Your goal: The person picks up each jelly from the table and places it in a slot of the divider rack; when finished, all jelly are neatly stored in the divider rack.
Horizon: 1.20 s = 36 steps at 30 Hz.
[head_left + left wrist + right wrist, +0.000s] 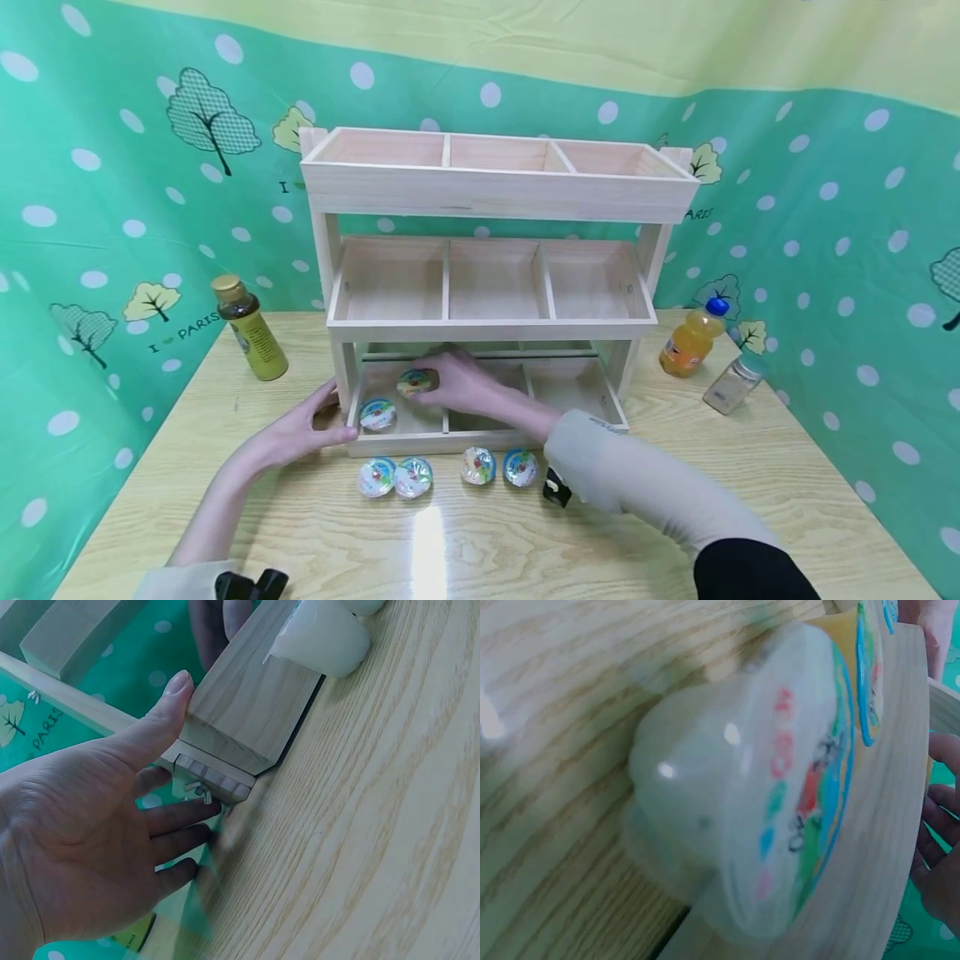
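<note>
My right hand (461, 382) is in the left compartment of the bottom tray of a whitewashed wooden three-tier shelf (491, 332). It holds a jelly cup (417, 382) with a printed lid between thumb and fingers. Another jelly cup (378, 414) sits in the same compartment, toward the front. My left hand (300, 425) is at the tray's left front corner. In the left wrist view its thumb touches the wooden tray (247, 690), with the other fingers loosely extended beside the end with the wing nut (204, 795).
Several jelly cups (413, 477) stand on the table (510, 550) before the shelf; one jelly cup (780, 780) looms close in the right wrist view. A green-labelled bottle (258, 337) stands left. An orange drink bottle (692, 340) and a green-lidded jar (735, 385) stand right.
</note>
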Each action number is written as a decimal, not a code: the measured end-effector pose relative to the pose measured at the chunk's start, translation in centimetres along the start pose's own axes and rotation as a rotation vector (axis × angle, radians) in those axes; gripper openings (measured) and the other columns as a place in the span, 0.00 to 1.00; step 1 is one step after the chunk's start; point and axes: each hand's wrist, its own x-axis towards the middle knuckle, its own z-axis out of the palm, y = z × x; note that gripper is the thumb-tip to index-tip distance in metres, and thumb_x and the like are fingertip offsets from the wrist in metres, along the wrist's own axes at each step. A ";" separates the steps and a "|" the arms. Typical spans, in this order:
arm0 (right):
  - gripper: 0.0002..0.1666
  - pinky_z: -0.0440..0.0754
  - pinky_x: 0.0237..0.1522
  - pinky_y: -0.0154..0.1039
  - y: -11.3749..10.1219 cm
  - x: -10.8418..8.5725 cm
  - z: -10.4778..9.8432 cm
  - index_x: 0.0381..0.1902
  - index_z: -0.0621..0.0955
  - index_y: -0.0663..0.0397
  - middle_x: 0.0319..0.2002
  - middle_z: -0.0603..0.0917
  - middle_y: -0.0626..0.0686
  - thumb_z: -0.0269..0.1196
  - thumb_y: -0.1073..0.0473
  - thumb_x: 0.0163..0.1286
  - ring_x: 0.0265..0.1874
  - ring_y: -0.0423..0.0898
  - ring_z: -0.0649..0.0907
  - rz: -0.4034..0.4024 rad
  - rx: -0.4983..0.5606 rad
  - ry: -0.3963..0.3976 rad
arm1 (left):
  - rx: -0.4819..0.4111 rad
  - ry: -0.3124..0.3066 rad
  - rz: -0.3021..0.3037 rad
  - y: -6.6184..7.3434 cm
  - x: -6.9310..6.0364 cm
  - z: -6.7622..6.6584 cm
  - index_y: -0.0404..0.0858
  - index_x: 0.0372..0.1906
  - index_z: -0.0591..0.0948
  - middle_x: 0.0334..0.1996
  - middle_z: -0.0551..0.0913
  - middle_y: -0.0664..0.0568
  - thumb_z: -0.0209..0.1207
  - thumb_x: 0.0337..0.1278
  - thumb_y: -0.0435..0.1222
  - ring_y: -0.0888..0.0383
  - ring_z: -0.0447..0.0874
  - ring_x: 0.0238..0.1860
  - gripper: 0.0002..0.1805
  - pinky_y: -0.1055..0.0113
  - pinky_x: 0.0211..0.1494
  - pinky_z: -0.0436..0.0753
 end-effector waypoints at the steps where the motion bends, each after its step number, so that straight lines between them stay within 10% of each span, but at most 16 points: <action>1: 0.25 0.82 0.40 0.25 0.0 0.1 0.1 0.58 0.86 0.48 0.45 0.92 0.48 0.73 0.49 0.65 0.31 0.37 0.83 -0.028 -0.021 0.009 | -0.001 0.000 0.002 0.0 0.0 0.0 0.36 0.84 0.40 0.79 0.54 0.25 0.67 0.63 0.50 0.24 0.52 0.78 0.59 0.25 0.74 0.60; 7: 0.26 0.77 0.64 0.41 0.0 0.1 0.5 0.59 0.86 0.46 0.49 0.92 0.45 0.73 0.47 0.64 0.41 0.41 0.86 -0.072 -0.124 0.009 | -0.006 0.002 0.010 0.1 0.0 0.0 0.35 0.84 0.40 0.79 0.53 0.25 0.67 0.63 0.49 0.24 0.52 0.78 0.59 0.25 0.75 0.58; 21: 0.31 0.69 0.74 0.48 -0.3 0.1 0.8 0.64 0.83 0.37 0.42 0.91 0.40 0.72 0.40 0.64 0.57 0.46 0.77 0.063 -0.184 -0.086 | 0.000 0.000 0.000 0.2 0.0 -0.1 0.34 0.83 0.41 0.79 0.54 0.25 0.67 0.64 0.49 0.24 0.52 0.78 0.59 0.25 0.75 0.58; 30: 0.34 0.78 0.63 0.45 -0.2 -0.2 0.3 0.68 0.80 0.42 0.20 0.79 0.38 0.71 0.41 0.65 0.42 0.42 0.78 0.058 -0.153 -0.097 | -0.003 -0.003 -0.010 0.2 0.0 0.0 0.35 0.83 0.40 0.79 0.52 0.24 0.67 0.63 0.49 0.23 0.51 0.78 0.59 0.25 0.75 0.57; 36: 0.32 0.80 0.63 0.42 0.1 -0.9 -0.4 0.66 0.81 0.48 0.42 0.93 0.47 0.71 0.43 0.67 0.30 0.42 0.81 0.039 -0.089 -0.051 | -0.011 -0.002 -0.006 0.1 0.0 0.0 0.35 0.83 0.40 0.79 0.53 0.24 0.67 0.63 0.49 0.23 0.51 0.78 0.59 0.25 0.75 0.58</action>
